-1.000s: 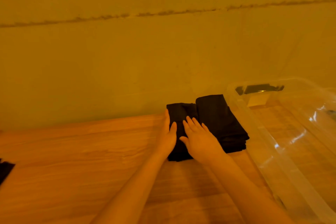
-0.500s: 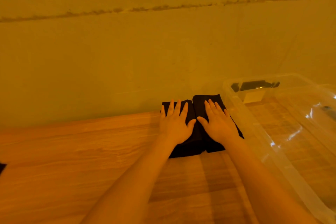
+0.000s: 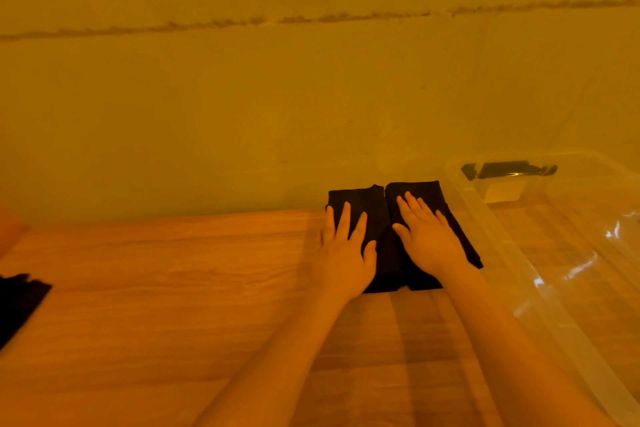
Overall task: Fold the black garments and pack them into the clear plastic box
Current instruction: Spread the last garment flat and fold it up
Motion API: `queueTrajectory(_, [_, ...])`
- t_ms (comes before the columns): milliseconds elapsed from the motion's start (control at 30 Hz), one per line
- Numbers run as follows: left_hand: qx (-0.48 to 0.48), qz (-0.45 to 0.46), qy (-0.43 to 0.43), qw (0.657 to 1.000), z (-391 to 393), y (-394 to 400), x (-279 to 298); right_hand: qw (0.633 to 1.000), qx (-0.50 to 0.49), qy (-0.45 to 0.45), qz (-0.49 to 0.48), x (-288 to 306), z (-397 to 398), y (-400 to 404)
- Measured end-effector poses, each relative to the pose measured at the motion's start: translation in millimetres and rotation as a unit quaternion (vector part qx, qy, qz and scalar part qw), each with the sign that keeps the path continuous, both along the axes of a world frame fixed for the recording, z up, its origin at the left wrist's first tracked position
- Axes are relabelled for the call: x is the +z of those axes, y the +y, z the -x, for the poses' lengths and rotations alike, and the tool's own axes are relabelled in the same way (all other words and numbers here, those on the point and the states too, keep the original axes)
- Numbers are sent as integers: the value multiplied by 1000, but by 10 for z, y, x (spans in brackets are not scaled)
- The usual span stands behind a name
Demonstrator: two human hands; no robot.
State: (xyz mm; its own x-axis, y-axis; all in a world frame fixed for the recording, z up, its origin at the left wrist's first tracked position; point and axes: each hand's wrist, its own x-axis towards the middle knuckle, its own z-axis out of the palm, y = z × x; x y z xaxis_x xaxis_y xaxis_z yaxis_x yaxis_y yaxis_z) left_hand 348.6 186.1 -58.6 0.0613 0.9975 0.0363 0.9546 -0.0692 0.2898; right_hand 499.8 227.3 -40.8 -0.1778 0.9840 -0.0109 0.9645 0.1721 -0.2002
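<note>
Left hand [image 3: 343, 253] flat, fingers spread, pressing left half of folded black fabric garment [image 3: 381, 218]; right hand [image 3: 427, 241] likewise spread on right half; garment on wooden table [image 3: 173, 288], just beside clear plastic box [image 3: 485, 236]; advice: press evenly, slide palms beneath, lift level into box.

Dim amber light, soft focus
</note>
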Motion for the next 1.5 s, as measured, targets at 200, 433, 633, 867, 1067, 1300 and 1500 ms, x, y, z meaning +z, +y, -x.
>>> queueTrajectory(200, [-28, 47, 9, 998, 89, 95, 157, 996, -28, 78, -37, 228, 106, -127])
queueTrajectory(433, [18, 9, 51, 998, 1049, -653, 354, 979, 76, 169, -82, 504, 1003, -651])
queueTrajectory(633, [194, 44, 120, 973, 2738, -1809, 327, 949, 294, 105, 53, 77, 2622, -1214])
queueTrajectory(867, [399, 4, 113, 910, 4003, -2350, 92, 937, 346, 10, 47, -386, 3501, -1527])
queueTrajectory(1067, [403, -27, -18, 915, 4145, -2155, -116, 939, 338, 38, 51, -342, 3550, -1470])
queueTrajectory(1300, [238, -12, 13, 971, 3083, -2073, -221, 869, 277, 383, 144, -219, 3251, -1499])
queueTrajectory(1500, [57, -20, 24, 998, 2204, -2218, -202, 901, 284, 295, 143, -163, 2566, -1385])
